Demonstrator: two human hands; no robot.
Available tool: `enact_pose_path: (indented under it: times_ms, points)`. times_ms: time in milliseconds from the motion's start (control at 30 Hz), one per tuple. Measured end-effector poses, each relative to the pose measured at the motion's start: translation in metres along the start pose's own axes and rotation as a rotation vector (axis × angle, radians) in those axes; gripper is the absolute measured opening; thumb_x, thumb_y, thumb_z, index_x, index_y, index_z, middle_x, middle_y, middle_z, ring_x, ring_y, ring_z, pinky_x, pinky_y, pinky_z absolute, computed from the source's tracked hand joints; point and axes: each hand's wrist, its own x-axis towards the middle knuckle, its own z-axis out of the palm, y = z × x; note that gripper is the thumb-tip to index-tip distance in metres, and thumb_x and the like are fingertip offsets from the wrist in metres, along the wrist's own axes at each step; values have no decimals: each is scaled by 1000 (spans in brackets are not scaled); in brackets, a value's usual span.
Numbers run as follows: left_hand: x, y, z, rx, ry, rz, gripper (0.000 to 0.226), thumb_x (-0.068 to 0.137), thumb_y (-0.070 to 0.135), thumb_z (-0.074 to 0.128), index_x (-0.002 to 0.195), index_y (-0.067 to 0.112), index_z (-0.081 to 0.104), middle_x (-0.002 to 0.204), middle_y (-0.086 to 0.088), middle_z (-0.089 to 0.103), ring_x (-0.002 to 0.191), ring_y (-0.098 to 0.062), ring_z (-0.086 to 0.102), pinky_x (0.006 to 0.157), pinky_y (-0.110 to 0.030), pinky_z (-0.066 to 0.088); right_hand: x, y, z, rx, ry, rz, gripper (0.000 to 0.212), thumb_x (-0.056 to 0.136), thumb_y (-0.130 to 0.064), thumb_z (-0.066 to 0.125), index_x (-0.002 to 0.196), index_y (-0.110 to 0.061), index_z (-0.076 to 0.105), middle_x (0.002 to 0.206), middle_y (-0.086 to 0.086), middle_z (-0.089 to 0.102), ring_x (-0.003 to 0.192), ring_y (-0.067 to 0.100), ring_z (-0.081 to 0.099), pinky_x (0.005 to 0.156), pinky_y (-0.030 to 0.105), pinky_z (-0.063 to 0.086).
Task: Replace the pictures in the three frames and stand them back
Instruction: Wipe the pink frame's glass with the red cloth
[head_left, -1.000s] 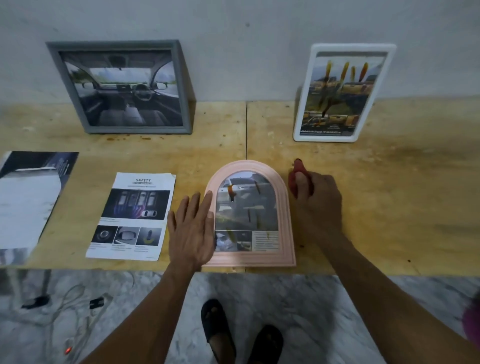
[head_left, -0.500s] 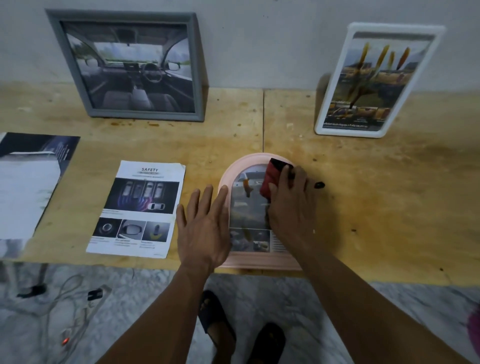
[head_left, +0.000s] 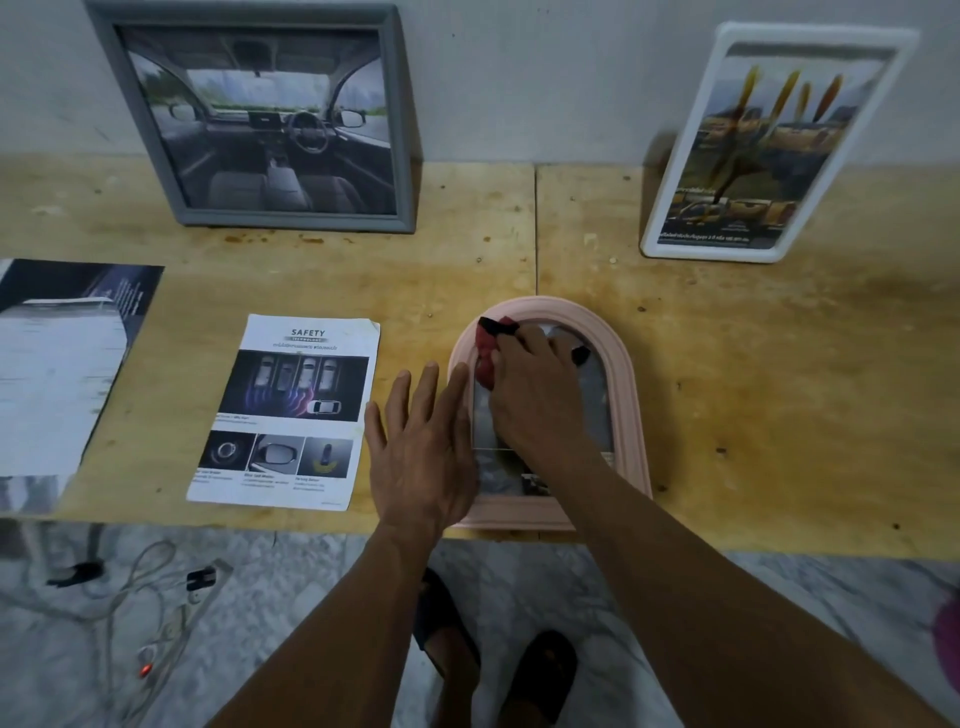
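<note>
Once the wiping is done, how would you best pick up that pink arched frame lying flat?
Probably by the pink arched frame's straight bottom edge, from the near side: it lies flat, overhanging the table edge slightly, so fingers can slip underneath there.

A pink arched frame (head_left: 631, 395) was laid flat on the wooden table (head_left: 779, 389). The left hand (head_left: 423, 452) was pressed flat, fingers straight, on the frame's left edge. Just right of it, a red cloth (head_left: 485, 358) was gripped under the right hand (head_left: 535, 395) on the glass. A "SAFETY" leaflet (head_left: 291, 410) was seen left of the left hand. Beyond the hands, a grey frame (head_left: 260, 117) and a white frame (head_left: 774, 140) were stood against the wall.
</note>
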Motion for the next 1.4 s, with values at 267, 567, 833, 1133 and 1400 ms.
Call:
enact_pose_path:
  times_ms: [267,567,833,1133,1400]
  points:
    - [0,2,-1,-3,-14,-22,53,102,44,16,154,42,25,163,9,25,153,-20,11,123,-52,9,-13,11,-7,-69,-90,-181,34,93,-20,49,126,-16,56,127,5,54,115,35,44,92,48,44]
    - [0,3,-2,-30,11,-24,54,101,46,16,153,40,31,162,7,29,152,-22,17,122,-54,13,-15,26,-43,-273,-178,-285,30,92,-18,56,120,-9,60,127,14,53,118,42,45,91,49,43]
    - [0,2,2,-26,17,-37,51,103,46,21,152,41,31,161,7,30,152,-21,16,122,-54,13,-24,50,-59,-364,-195,-194,38,79,-18,69,113,-4,62,124,19,55,103,40,53,80,46,49]
    - [1,2,3,-29,21,-44,51,102,46,23,152,41,33,161,7,31,152,-22,17,122,-54,12,-70,53,-35,-206,38,87,28,91,-23,57,117,-11,57,106,18,57,78,38,57,57,37,44]
    - [1,1,3,-3,12,-43,52,101,48,23,152,42,32,161,6,31,152,-23,16,121,-55,12,-74,26,-24,40,-25,290,49,99,-28,40,143,-7,40,134,21,38,106,37,51,93,42,44]
